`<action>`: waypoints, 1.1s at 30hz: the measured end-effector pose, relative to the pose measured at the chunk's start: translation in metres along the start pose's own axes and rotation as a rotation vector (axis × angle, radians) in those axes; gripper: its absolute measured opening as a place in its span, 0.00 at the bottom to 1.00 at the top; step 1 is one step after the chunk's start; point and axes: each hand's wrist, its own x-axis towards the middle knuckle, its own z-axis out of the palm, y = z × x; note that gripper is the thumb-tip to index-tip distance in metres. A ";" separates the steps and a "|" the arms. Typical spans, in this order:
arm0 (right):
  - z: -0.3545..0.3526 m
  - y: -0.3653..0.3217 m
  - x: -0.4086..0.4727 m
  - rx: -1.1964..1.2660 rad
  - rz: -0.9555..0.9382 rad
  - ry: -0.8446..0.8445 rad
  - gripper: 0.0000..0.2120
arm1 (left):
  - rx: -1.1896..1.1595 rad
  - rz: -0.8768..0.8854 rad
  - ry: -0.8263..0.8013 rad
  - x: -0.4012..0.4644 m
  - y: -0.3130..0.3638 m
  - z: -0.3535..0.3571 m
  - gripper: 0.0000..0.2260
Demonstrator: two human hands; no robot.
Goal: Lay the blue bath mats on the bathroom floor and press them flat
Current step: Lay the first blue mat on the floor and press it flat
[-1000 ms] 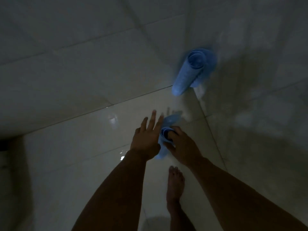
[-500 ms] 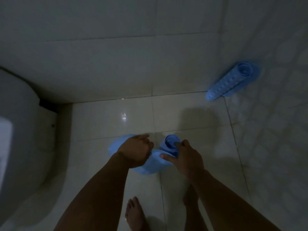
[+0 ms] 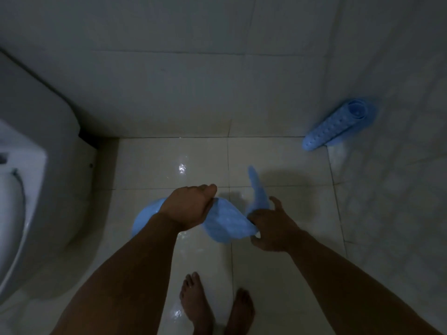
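Gripping the mat [image 3: 227,223], left hand [image 3: 188,206] fisted, right hand [image 3: 271,226] pinching loosely; its curl could spring back on the wet floor [image 3: 169,160]

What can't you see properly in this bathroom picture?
- Blue mat, head view: its middle is hidden under the left hand.
- Right hand: fingertips hidden behind the mat.
- Toilet: cut off by the left edge.
- Rolled mat: its inside is too dark.

Two blue bath mats [image 3: 227,221] [image 3: 336,126], two hands [image 3: 191,206] [image 3: 271,228], one toilet [image 3: 36,165].
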 end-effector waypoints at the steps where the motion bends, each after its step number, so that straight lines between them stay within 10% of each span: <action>1: 0.001 0.003 -0.003 0.067 0.028 -0.089 0.17 | -0.005 0.006 0.001 -0.004 0.002 -0.003 0.09; 6: 0.013 0.029 -0.030 0.382 0.254 -0.231 0.20 | 0.041 0.014 0.039 -0.024 0.012 -0.019 0.08; 18: 0.108 0.035 -0.115 0.294 0.457 -0.257 0.11 | 0.019 -0.186 0.059 -0.075 -0.010 0.034 0.14; 28: 0.039 -0.081 0.013 0.448 0.169 0.098 0.47 | 0.297 -0.003 -0.219 -0.057 0.013 0.038 0.17; 33: 0.011 -0.084 0.053 0.328 0.070 0.074 0.21 | 0.302 0.027 -0.194 -0.068 0.009 0.008 0.16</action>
